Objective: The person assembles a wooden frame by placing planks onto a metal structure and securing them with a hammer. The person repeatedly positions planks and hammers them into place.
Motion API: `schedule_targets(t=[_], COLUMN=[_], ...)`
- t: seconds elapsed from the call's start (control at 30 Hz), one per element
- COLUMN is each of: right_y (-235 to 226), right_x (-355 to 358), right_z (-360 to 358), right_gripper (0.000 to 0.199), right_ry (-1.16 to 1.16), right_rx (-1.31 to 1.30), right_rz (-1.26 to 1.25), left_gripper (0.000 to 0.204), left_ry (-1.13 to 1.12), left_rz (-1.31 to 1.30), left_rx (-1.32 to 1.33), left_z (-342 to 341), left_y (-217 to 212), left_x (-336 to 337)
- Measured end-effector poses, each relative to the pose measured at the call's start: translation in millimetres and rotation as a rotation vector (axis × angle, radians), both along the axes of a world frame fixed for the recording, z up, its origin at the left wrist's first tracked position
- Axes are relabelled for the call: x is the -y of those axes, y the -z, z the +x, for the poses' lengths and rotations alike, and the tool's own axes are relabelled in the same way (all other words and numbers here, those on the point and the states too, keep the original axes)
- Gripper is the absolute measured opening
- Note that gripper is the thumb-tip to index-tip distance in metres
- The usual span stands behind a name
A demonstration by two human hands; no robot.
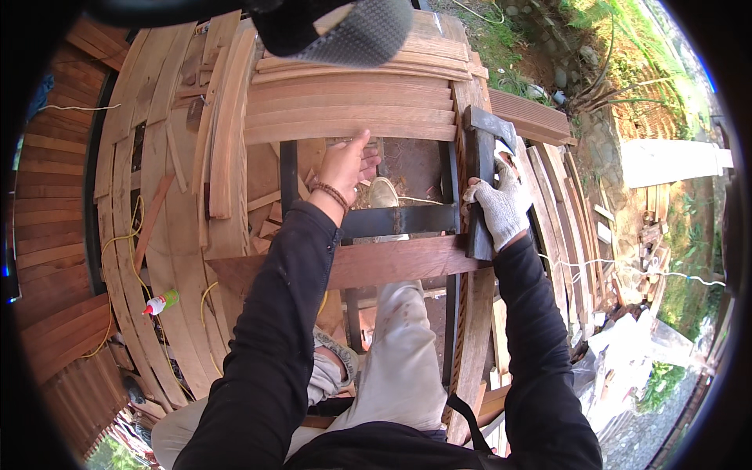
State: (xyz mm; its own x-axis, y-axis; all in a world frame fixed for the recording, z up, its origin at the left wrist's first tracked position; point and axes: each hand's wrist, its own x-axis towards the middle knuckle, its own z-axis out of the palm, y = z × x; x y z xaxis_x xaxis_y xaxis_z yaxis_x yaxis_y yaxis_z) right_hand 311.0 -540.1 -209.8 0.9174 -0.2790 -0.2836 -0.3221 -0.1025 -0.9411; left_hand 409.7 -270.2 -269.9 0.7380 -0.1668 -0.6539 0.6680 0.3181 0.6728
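My left hand [345, 174], bare with a beaded bracelet at the wrist, hovers over a gap in the deck frame. Its fingers are stretched out and nothing is in them. On the right, my right hand [503, 205] wears a white knit glove and is closed round the dark handle of a hammer [479, 235]. The hammer's grey head points away from me, above the long wooden edge piece [465, 345]. Beyond my left hand, several brown boards [348, 110] lie side by side. A loose reddish plank [392, 262] crosses the frame beneath my left forearm.
Dark metal bars [399, 221] frame the gap, where my shoe [384, 193] stands lower down. Loose planks [231, 141] lie at left, near a glue bottle [162, 302] and yellow cord [106, 254]. Plastic sheeting [615, 352] and a white cable [674, 272] lie at right.
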Motion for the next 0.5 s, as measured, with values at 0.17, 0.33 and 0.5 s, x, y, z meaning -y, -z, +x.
schedule_targets(t=[0.17,0.33,0.5], right_y=[12.1,14.2,2.2], right_x=[-0.1,8.4,-6.0], right_z=[2.3,-5.7,-9.5], right_gripper=[0.064,0.073,0.067], right_ry=[0.020,-0.023,0.030], right_rx=[-0.012,-0.001,0.044], right_rz=[0.050,-0.071,-0.112], left_gripper=[0.032,0.033,0.033], left_ry=[-0.267,-0.267,-0.288], left_rz=[-0.199,-0.192,-0.169], left_rx=[0.076,0.134,0.168], left_z=[4.2,0.1,-4.7], left_y=[7.9,15.9,19.7], left_x=[35.8,44.2,44.6])
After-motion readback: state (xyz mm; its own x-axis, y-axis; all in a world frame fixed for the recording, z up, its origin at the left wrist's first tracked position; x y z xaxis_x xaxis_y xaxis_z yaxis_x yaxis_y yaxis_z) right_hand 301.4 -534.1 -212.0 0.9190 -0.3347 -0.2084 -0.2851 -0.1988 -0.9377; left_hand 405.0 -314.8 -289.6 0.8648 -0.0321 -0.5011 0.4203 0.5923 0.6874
